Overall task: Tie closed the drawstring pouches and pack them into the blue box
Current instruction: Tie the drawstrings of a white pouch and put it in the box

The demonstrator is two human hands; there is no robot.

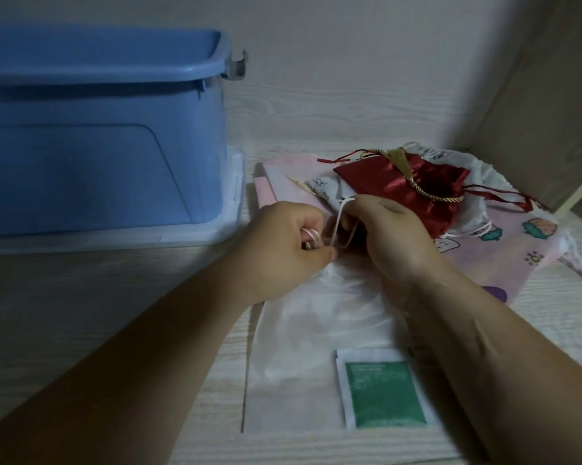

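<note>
a: between the two hands, a white cord (pixel 337 226), looped, running up from the left hand (pixel 282 243) to the right hand (pixel 396 236).

b: held how?

a: wound round the curled left fingers (pixel 299 219); pinched at the top of the loop by the right fingertips (pixel 358 204). both clenched on the cord, neither slack.

b: and the pouch itself?

a: white pouch (pixel 316 330), flat on the table (pixel 81 297), directly below the grip, toward the body. gathered mouth tucked right under the knuckles, partly hidden. long axis running from the grip straight back between the forearms, green label (pixel 383 394) at the end farthest from the cord.

b: so pulling which way?

a: probably sideways, hands apart, across that axis rather than along it. knot apparently not yet closed; hard to tell under the thumbs.

b: then over to the box?

a: blue box (pixel 98 135) out to the left of the grip, well apart, lidless as far as seen. nearer the left hand, so likely carried across on that side.

b: anything else waiting?

a: just beyond the right hand, a heap: red satin pouch (pixel 400 182) on top, mouth gaping, over a pink printed pouch (pixel 517 253). not yet tied, by the look of it.
</note>
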